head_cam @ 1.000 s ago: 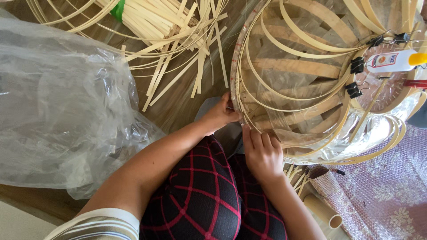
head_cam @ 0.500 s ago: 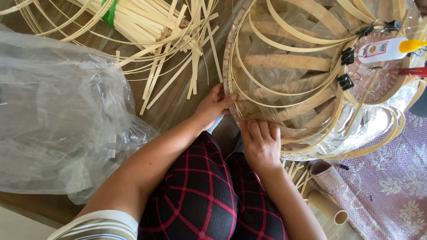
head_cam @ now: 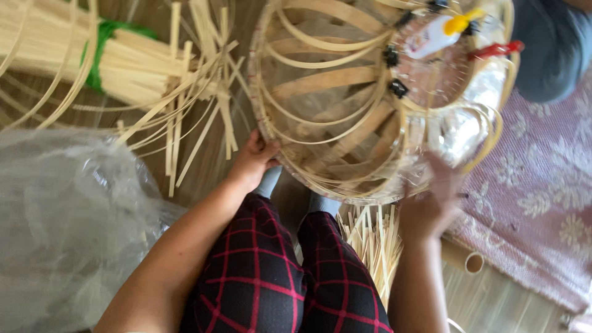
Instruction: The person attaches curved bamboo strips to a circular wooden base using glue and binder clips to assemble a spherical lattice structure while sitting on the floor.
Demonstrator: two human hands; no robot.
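Note:
A round bamboo basket frame, woven from curved strips, lies on the floor in front of my knees. My left hand grips its near left rim, thumb on the edge. My right hand is blurred by motion at the frame's near right rim, next to plastic-wrapped bamboo rings. Its fingers are spread and I see nothing in it. Inside the frame lie a white glue bottle with a yellow cap, black clips and a red-handled tool.
A bundle of bamboo strips with a green tie and loose strips lie at the far left. A clear plastic bag fills the left. Short sticks sit by my right knee. A purple floral mat, a bamboo tube and another person's grey clothing are on the right.
My right hand has left the rim between my knees and swung right to the frame's right side. The view shifted, the basket now sits more central. My left hand keeps its hold.

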